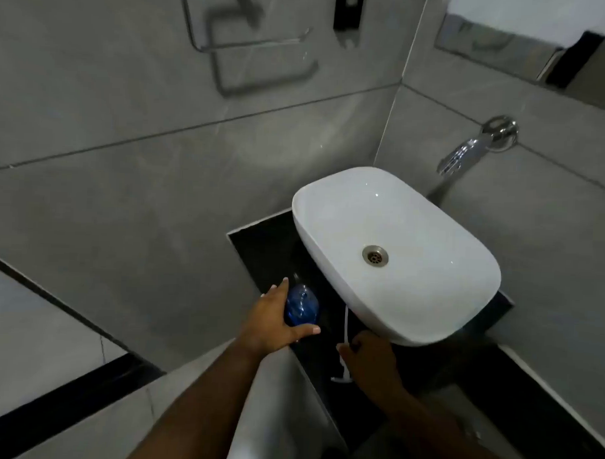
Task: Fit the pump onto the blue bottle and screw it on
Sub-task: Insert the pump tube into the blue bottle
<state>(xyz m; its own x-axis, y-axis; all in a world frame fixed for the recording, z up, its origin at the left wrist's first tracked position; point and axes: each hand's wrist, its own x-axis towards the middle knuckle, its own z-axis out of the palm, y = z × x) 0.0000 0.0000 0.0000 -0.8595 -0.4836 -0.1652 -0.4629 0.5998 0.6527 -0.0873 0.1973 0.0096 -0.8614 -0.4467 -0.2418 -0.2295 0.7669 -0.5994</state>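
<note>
**Pump and bottle are in the hands, but not yet joined**

The landmark is the white basin [396, 253], which stands on a dark worktop [259, 241] in the corner of a tiled bathroom.

To the left of the basin, the left hand [270, 317] is at the blue bottle [302, 306]. The bottle stands on the worktop, just beside the basin's near-left side. The thumb and the other fingers [281, 287] are spread apart around the bottle's body; the thumb lies across its near side and the long fingers reach along its far side. Whether they already press on it firmly, I cannot tell. The neck of the bottle seems to point away from the camera and carries no pump.

In front of the basin's near edge, the right hand [372, 362] is at the pump [345, 347]. Its thin white tube runs up toward the basin, and its white head lies lower, near the wrist. The fingers of this hand are curled together around the tube, but the exact grip is hidden by the hand itself.

As I judge it, the task is at its beginning. Both parts are reached and well apart from each other. What is left: to bring the tube into the bottle's neck, to seat the collar, and to screw it on.
</note>
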